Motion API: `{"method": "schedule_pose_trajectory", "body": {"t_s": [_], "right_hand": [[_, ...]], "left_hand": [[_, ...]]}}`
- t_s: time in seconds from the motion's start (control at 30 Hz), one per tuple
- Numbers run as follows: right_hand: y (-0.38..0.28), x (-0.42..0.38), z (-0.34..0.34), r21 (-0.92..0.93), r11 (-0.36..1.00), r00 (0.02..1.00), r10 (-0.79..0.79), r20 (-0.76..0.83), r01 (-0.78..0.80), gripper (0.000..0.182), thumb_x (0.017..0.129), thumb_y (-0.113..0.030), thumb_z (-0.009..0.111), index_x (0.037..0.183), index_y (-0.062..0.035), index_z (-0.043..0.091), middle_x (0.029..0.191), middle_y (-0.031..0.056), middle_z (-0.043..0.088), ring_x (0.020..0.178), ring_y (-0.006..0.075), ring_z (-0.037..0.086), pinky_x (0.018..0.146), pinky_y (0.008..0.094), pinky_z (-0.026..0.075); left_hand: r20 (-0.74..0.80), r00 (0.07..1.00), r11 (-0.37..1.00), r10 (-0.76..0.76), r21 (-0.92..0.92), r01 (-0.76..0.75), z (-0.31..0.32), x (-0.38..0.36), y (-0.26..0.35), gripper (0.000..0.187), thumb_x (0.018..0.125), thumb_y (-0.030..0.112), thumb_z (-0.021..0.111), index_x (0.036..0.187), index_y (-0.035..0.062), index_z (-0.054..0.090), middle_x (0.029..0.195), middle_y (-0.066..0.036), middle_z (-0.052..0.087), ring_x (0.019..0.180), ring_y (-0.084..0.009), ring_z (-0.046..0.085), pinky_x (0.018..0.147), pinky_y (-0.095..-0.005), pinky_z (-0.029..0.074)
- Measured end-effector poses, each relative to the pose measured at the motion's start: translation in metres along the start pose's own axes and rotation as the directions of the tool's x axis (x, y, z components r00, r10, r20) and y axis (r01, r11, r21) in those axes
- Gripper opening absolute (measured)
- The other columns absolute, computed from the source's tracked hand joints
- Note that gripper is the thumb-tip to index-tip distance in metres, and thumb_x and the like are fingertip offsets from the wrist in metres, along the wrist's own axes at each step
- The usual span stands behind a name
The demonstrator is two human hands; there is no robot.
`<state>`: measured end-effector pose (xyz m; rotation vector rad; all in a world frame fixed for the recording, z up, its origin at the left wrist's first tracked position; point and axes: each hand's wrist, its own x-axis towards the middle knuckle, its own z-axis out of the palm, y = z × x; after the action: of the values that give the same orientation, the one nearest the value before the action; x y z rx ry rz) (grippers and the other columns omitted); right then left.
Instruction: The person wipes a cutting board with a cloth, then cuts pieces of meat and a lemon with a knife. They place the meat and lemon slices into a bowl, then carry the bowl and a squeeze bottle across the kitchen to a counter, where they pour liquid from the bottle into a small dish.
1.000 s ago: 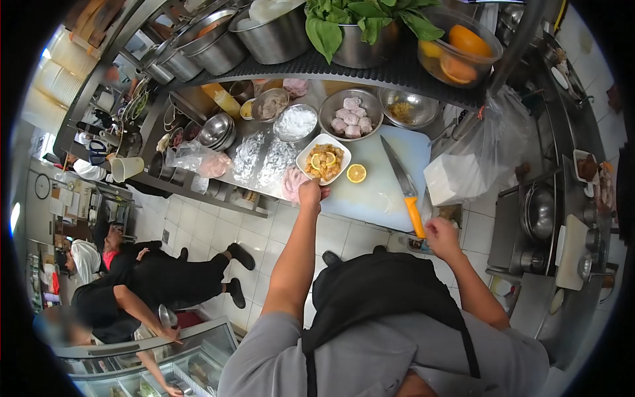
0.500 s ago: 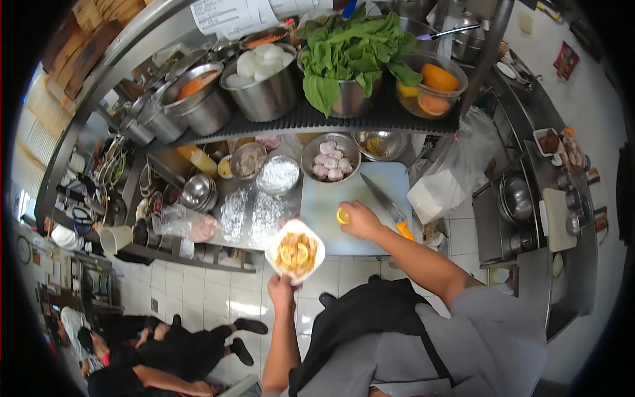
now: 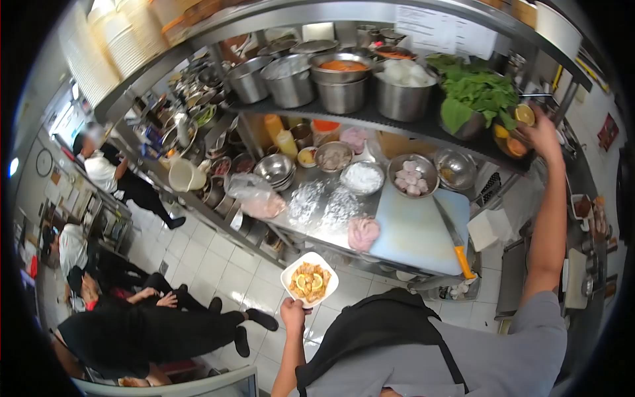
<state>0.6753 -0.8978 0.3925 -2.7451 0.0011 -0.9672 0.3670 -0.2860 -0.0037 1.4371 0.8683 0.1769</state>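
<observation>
My left hand (image 3: 293, 314) grips the near edge of a white square bowl (image 3: 288, 271), holding it out over the floor in front of the counter. Golden-brown food (image 3: 311, 292) fills the bowl, with two lemon slices (image 3: 301, 282) on top. Up at the right end of the shelf, my right hand (image 3: 544, 137) is closed on a lemon half (image 3: 524, 115), its cut face showing. Just below the hand is a clear bowl of citrus (image 3: 514, 147), partly hidden by my fingers. Leafy greens (image 3: 477, 92) spill from a metal pot to its left.
On the counter, a knife (image 3: 448, 223) with an orange handle lies across a pale cutting board (image 3: 413, 228). Bowls of meat (image 3: 411, 176) and white powder (image 3: 362, 177) stand behind. Pink raw meat (image 3: 363, 233) sits at the front edge. Several co-workers (image 3: 152, 324) are at left.
My right hand has lifted the lemon half from above the cutting board up to the citrus bowl on the shelf. The view has swung left; my left hand still holds the bowl.
</observation>
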Motion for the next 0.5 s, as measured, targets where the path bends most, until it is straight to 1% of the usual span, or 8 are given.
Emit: {"method": "schedule_pose_trajectory", "body": {"t_s": [0.13, 0.17, 0.23, 0.3, 0.33, 0.37, 0.4, 0.5], "right_hand": [[-0.050, -0.031, -0.023, 0.003, 1.000, 0.975, -0.011, -0.220, 0.012, 0.052, 0.094, -0.026, 0.066, 0.140, -0.0053, 0.054, 0.135, 0.0220, 0.061, 0.127, 0.0362, 0.058, 0.106, 0.0413, 0.044], [-0.057, -0.039, -0.023, -0.083, 0.996, 0.977, -0.002, -0.213, -0.016, 0.056, 0.095, -0.029, 0.067, 0.142, -0.0029, 0.052, 0.141, 0.0175, 0.058, 0.131, 0.0282, 0.056, 0.108, 0.0367, 0.042], [-0.087, -0.064, -0.009, 0.187, 0.981, 0.937, 0.025, -0.350, 0.044, 0.045, 0.094, -0.023, 0.068, 0.133, -0.0027, 0.058, 0.130, 0.0154, 0.064, 0.121, 0.0266, 0.061, 0.103, 0.0363, 0.046], [-0.161, -0.110, 0.010, 0.646, 0.762, 0.995, 0.021, -0.100, 0.049, 0.032, 0.094, -0.017, 0.066, 0.123, -0.0026, 0.063, 0.118, 0.0098, 0.065, 0.110, 0.0184, 0.062, 0.098, 0.0325, 0.048], [-0.201, -0.125, 0.029, 0.809, 0.577, 0.982, -0.188, -0.001, 0.111, 0.023, 0.093, -0.012, 0.064, 0.115, -0.0049, 0.065, 0.110, 0.0068, 0.064, 0.100, 0.0145, 0.061, 0.093, 0.0309, 0.050], [-0.216, -0.141, 0.072, 0.875, 0.482, 0.955, -0.238, 0.178, -0.043, 0.024, 0.090, -0.009, 0.066, 0.113, -0.0045, 0.065, 0.108, 0.0062, 0.065, 0.099, 0.0149, 0.063, 0.090, 0.0315, 0.051], [-0.243, -0.150, 0.108, 0.818, 0.546, 0.847, -0.338, 0.411, -0.180, 0.030, 0.089, -0.012, 0.070, 0.117, -0.0040, 0.065, 0.106, 0.0061, 0.067, 0.100, 0.0164, 0.064, 0.089, 0.0332, 0.052], [-0.301, -0.177, 0.225, 0.688, 0.696, 0.621, -0.449, 0.642, -0.207, 0.041, 0.087, -0.023, 0.075, 0.122, -0.0031, 0.066, 0.117, 0.0123, 0.070, 0.106, 0.0235, 0.066, 0.090, 0.0362, 0.052]], "left_hand": [[-0.051, 0.999, 0.996, -0.006, -0.089, 0.001, -0.021, 0.005, -0.009, 0.015, 0.082, 0.002, 0.050, 0.090, -0.0092, 0.057, 0.079, -0.018, 0.066, 0.057, -0.0258, 0.069, 0.048, -0.0312, 0.057], [-0.065, 0.998, 0.994, -0.013, -0.107, 0.006, -0.025, 0.006, -0.012, 0.015, 0.082, 0.002, 0.050, 0.090, -0.0094, 0.057, 0.079, -0.018, 0.066, 0.057, -0.0257, 0.068, 0.048, -0.0311, 0.057], [-0.073, 0.996, 0.988, -0.050, -0.149, 0.039, -0.031, 0.005, -0.010, 0.016, 0.083, 0.001, 0.051, 0.092, -0.0107, 0.057, 0.081, -0.018, 0.067, 0.058, -0.0247, 0.069, 0.048, -0.0306, 0.057], [-0.065, 0.995, 0.983, -0.082, -0.169, 0.070, -0.043, 0.006, -0.021, 0.017, 0.084, 0.000, 0.051, 0.094, -0.0118, 0.057, 0.082, -0.019, 0.067, 0.061, -0.0243, 0.070, 0.049, -0.0300, 0.057], [-0.084, 0.992, 0.981, -0.089, -0.181, 0.073, -0.047, 0.010, -0.031, 0.017, 0.084, 0.000, 0.052, 0.095, -0.0120, 0.056, 0.083, -0.019, 0.067, 0.062, -0.0254, 0.070, 0.049, -0.0303, 0.058], [-0.109, 0.989, 0.979, -0.102, -0.189, 0.080, -0.050, 0.012, -0.036, 0.017, 0.084, 0.000, 0.052, 0.095, -0.0120, 0.056, 0.083, -0.019, 0.066, 0.062, -0.0256, 0.070, 0.049, -0.0305, 0.058], [-0.132, 0.984, 0.977, -0.117, -0.196, 0.090, -0.053, 0.013, -0.041, 0.017, 0.083, 0.000, 0.052, 0.095, -0.0120, 0.056, 0.083, -0.018, 0.066, 0.062, -0.0259, 0.070, 0.049, -0.0306, 0.058], [-0.198, 0.967, 0.967, -0.159, -0.231, 0.111, -0.060, 0.016, -0.053, 0.015, 0.083, 0.000, 0.052, 0.094, -0.0102, 0.055, 0.084, -0.018, 0.065, 0.062, -0.0262, 0.069, 0.050, -0.0314, 0.059]]}}
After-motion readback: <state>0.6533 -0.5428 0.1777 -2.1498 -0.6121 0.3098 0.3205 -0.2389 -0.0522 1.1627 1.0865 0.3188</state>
